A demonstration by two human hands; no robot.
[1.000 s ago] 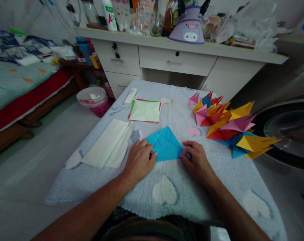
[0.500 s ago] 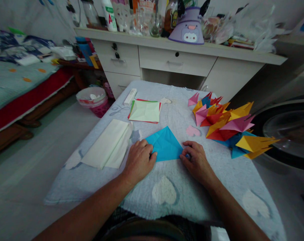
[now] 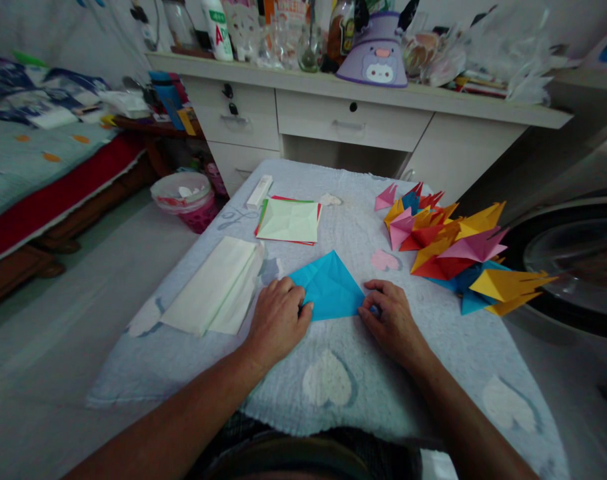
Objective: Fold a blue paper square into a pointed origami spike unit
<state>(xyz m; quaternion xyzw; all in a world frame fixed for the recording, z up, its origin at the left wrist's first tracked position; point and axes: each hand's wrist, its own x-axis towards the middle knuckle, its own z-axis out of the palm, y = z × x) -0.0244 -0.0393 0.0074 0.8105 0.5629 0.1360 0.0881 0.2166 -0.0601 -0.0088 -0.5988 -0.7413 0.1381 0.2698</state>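
A blue sheet of origami paper (image 3: 332, 287), marked with crease lines, lies on the cloth-covered table between my hands. My left hand (image 3: 279, 313) grips its left corner, thumb and fingers closed on the edge. At the opposite corner, my right hand (image 3: 389, 318) pinches the paper between thumb and curled fingers. Beyond the blue paper sits a stack of square papers (image 3: 289, 221), pale green on top with red and green edges showing. To the left of my left hand rests a folded white sheet (image 3: 214, 285).
Folded paper cranes (image 3: 446, 243) in several colours crowd the table's right side. A small white box (image 3: 259, 193) lies near the far left edge. Behind the table stands a white desk (image 3: 353, 120); a pink bin (image 3: 186, 200) is on the floor at left, and a round appliance door (image 3: 578, 260) at right.
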